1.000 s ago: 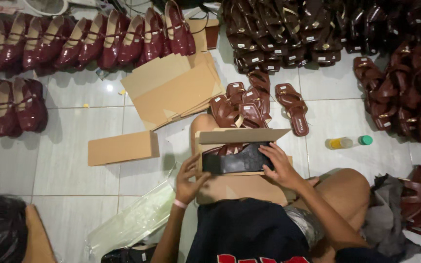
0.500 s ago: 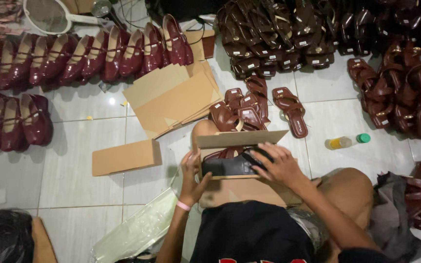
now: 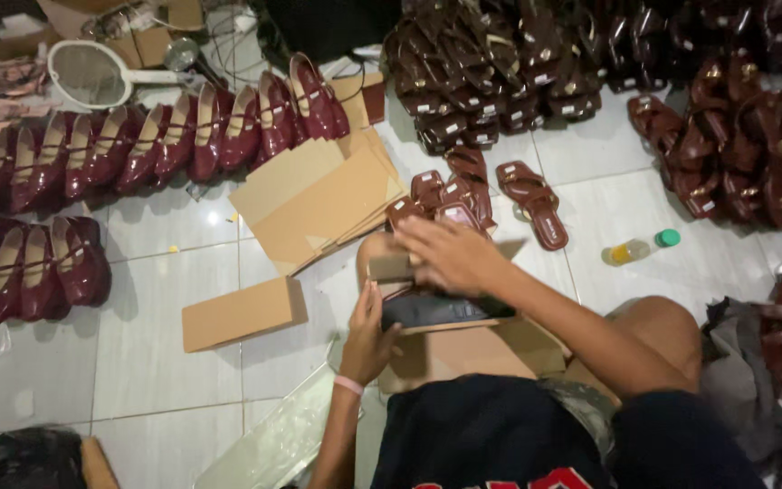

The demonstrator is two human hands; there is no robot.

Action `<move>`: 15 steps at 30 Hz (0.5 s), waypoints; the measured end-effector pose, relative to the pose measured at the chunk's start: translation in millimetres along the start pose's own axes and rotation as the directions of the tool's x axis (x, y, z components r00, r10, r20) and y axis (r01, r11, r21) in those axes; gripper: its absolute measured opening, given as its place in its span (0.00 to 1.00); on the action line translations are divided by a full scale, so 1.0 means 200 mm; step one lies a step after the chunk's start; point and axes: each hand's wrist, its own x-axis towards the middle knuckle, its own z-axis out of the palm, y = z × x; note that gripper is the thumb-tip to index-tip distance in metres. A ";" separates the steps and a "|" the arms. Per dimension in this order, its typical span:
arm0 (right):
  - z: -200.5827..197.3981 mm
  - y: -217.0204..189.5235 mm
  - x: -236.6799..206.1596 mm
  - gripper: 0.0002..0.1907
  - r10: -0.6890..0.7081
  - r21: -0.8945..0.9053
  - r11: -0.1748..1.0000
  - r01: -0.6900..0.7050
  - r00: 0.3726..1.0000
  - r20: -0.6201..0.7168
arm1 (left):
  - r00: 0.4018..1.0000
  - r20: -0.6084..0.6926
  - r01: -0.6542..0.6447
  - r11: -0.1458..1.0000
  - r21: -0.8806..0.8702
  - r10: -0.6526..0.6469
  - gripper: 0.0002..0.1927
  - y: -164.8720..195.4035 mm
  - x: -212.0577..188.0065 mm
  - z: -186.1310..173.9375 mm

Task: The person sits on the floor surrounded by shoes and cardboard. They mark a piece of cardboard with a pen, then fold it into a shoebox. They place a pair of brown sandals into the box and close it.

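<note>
Two bare hands work over an open brown cardboard shoebox (image 3: pixel 463 349) resting on the seated person's lap, above the white tiled floor (image 3: pixel 165 362). Left hand (image 3: pixel 368 330), with a pink band at the wrist, grips the box's left edge, fingers curled around the wall. Right hand (image 3: pixel 452 255) lies palm-down over the far end of the box, fingers spread and pressing on its contents; whether it grasps anything cannot be told. Inside the box sits a dark glossy bundle (image 3: pixel 441 311), partly hidden by the right hand. A closed flat brown cardboard box (image 3: pixel 243 312) lies on the floor just left of the lap, and a stack of flattened cardboard sheets (image 3: pixel 319 201) lies beyond it. Rows of maroon flat shoes (image 3: pixel 138 149) line the floor's left side; brown strappy sandals (image 3: pixel 531 199) lie near the knee. A small bottle with a green cap (image 3: pixel 640 249) lies to the right.
</note>
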 end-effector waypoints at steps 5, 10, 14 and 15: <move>-0.03 -0.14 -0.33 0.29 -0.085 0.248 0.967 -0.053 0.854 0.514 | 0.980 -0.195 0.028 0.996 -0.080 -0.043 0.52 0.07 -0.04 0.01; 0.02 -0.09 -0.57 0.38 0.025 0.158 0.980 -0.125 0.853 0.521 | 0.977 -0.207 0.064 0.997 0.047 -0.053 0.39 0.13 -0.07 0.01; 0.06 -0.08 -0.60 0.44 -0.023 0.223 0.972 -0.076 0.911 0.412 | 0.972 -0.094 -0.157 0.891 0.426 0.216 0.31 0.19 -0.05 -0.03; 0.05 -0.09 -0.60 0.42 -0.023 0.228 0.971 -0.070 0.924 0.383 | 0.963 -0.063 -0.219 0.894 0.391 0.264 0.28 0.21 -0.04 -0.03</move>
